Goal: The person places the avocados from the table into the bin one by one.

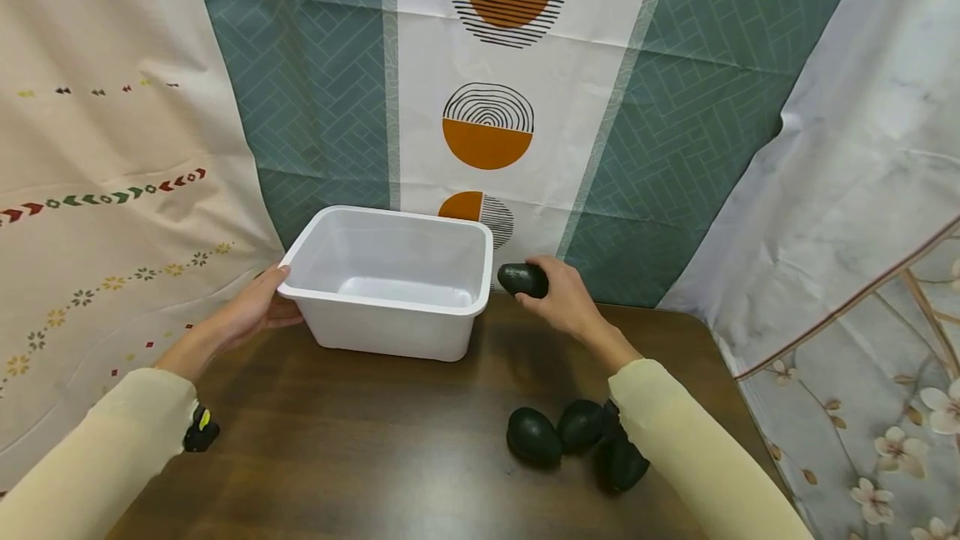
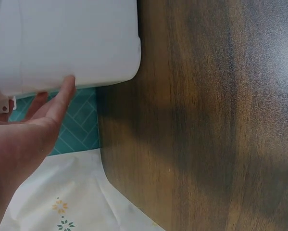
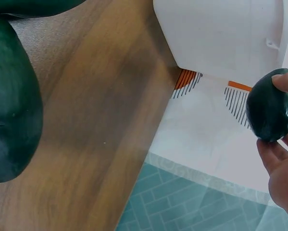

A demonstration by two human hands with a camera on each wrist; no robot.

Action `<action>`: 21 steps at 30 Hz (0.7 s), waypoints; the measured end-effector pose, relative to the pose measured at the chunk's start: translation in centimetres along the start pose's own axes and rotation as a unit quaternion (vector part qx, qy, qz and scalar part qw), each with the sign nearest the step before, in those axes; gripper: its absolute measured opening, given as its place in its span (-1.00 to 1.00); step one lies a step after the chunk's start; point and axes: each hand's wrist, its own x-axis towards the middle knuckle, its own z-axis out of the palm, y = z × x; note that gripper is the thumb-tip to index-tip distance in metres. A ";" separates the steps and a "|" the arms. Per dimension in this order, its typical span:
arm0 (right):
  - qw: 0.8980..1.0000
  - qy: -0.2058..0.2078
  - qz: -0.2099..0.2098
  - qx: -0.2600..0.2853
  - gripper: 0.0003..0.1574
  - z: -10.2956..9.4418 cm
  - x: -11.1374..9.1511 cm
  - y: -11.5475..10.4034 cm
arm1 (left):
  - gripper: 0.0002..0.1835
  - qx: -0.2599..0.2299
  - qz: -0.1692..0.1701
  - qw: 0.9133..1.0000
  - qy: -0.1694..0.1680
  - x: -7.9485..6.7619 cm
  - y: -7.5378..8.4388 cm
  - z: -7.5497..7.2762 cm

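Note:
A white plastic tub [image 1: 390, 330] stands at the back of the brown table. My left hand [image 1: 251, 307] holds its left end, with the thumb at the rim and the fingers against the outer wall [image 2: 71, 43]. To the right of the tub, my right hand [image 1: 558, 294] grips a dark green avocado [image 1: 522, 279] between thumb and fingers. The avocado [image 3: 271, 106] is held up off the table, beside the tub's right end. Several more avocados [image 1: 533, 437] lie together on the table below my right forearm, which partly hides them.
The wooden table [image 1: 337, 440] ends at a patterned cloth [image 1: 322, 107] hanging behind the tub. A cream cloth [image 1: 112, 190] hangs on the left and a pale floral one [image 1: 847, 273] on the right. Inside the tub, the bare white bottom shows.

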 end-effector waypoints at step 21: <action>1.000 0.007 -0.029 0.008 -0.26 -0.3 1.5 -2.1 | -0.18 0.002 0.011 1.000 0.002 -0.1 0.0 0.3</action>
